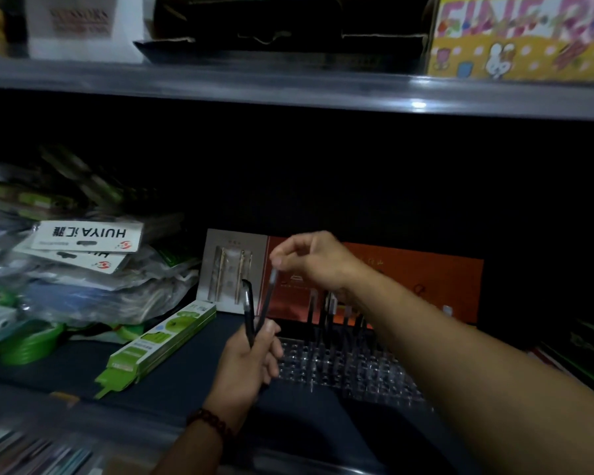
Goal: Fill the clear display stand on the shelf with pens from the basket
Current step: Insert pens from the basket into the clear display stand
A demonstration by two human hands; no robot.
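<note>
- left hand: raised from the near edge of the shelf, fingers curled round the lower ends of two pens; bead bracelet on the wrist
- right hand: forearm reaches in from the near right across the stand, wrist bent down, thumb and forefinger pinching the top of one pen, other fingers curled
- dark pen: near upright in the left hand, clip at the top
- second dark pen: leans right, lower end in the left hand, upper end in the right hand's pinch
- clear display stand: on the shelf just right of the left hand, under the right forearm; rows of holes; a few standing pens at its far side
- packet: on the left pile; label reads "HUIYA" upside down, with Chinese characters
- green boxes: flat, left of the hands; print too small to read
- orange box: behind the stand; lettering illegible
- colourful box: upper shelf, far right; large letters blurred
</note>
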